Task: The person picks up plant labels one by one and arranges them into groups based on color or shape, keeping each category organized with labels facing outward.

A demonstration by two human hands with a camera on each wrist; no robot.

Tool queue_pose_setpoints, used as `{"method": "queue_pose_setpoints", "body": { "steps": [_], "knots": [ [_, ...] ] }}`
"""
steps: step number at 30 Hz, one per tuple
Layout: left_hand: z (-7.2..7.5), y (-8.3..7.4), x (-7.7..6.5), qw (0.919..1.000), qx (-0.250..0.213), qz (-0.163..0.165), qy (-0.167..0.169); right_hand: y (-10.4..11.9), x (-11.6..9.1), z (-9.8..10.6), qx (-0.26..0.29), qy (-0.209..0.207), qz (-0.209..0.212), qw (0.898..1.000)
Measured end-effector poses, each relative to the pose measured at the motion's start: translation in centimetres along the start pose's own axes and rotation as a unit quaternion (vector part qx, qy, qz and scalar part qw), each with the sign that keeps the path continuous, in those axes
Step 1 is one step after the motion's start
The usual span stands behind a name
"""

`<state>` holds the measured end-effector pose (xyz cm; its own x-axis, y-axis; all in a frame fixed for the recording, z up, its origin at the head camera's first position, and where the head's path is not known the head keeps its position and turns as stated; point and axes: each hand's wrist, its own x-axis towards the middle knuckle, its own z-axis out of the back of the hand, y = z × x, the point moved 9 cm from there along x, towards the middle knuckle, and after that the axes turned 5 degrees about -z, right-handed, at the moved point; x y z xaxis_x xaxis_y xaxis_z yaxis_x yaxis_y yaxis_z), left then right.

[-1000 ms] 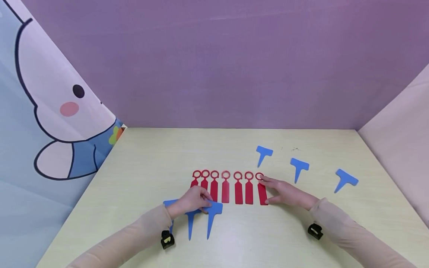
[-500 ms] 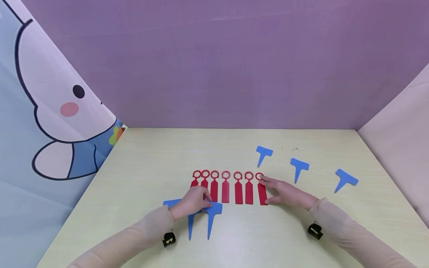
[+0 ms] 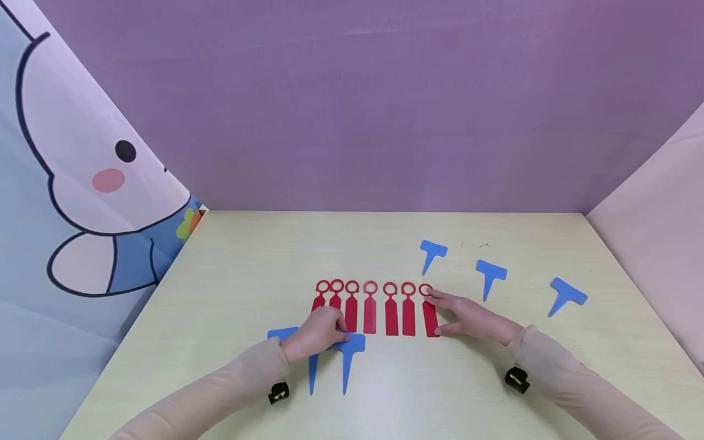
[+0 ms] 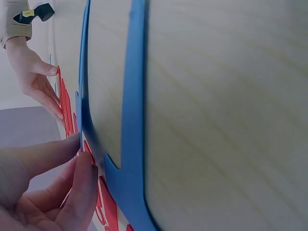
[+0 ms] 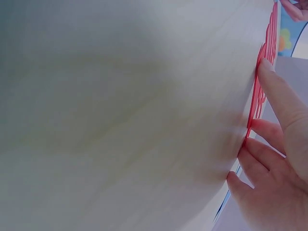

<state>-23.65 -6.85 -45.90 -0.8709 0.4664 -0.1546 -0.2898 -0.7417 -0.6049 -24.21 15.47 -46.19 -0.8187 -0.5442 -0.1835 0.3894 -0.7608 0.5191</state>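
My left hand (image 3: 318,333) pinches the crossbar of a blue T-shaped plant label (image 3: 346,360) between thumb and fingers, as the left wrist view shows with this plant label (image 4: 84,72) seen edge-on. Two more blue plant labels (image 3: 313,374) lie to its left, partly hidden by that hand. Beyond it runs a row of several red tags with ring tops (image 3: 391,318); the leftmost ones are partly covered. Over the rightmost red tag (image 3: 430,318) rests my right hand (image 3: 467,315), fingers extended, a fingertip near the ring and the thumb at the lower edge.
Three more blue T-shaped labels lie farther back on the right: one left (image 3: 433,252), one middle (image 3: 491,274), one right (image 3: 568,294). A purple wall (image 3: 385,122) closes the table (image 3: 440,391) at the back. Printed fabric (image 3: 82,256) hangs along the left side.
My left hand shifts slightly to the right over the blue labels, and the label it pinches moves a little the same way. The right hand stays put on the rightmost red tag.
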Motion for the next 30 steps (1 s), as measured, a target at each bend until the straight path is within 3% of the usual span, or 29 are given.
{"method": "queue_pose_setpoints", "body": {
  "steps": [17,22,30],
  "knots": [
    [-0.2,-0.4,0.1,0.9975,0.070,0.004,0.012,-0.1,0.0,-0.1,0.001,-0.003,-0.006,1.000],
    [0.1,-0.8,-0.1,0.9973,0.073,0.000,0.008,-0.1,0.0,0.0,-0.002,-0.003,-0.002,1.000],
    [1.6,-0.4,-0.9,0.9981,0.049,-0.037,-0.004,-0.1,0.0,0.0,-0.001,0.000,0.002,1.000]
  ]
}}
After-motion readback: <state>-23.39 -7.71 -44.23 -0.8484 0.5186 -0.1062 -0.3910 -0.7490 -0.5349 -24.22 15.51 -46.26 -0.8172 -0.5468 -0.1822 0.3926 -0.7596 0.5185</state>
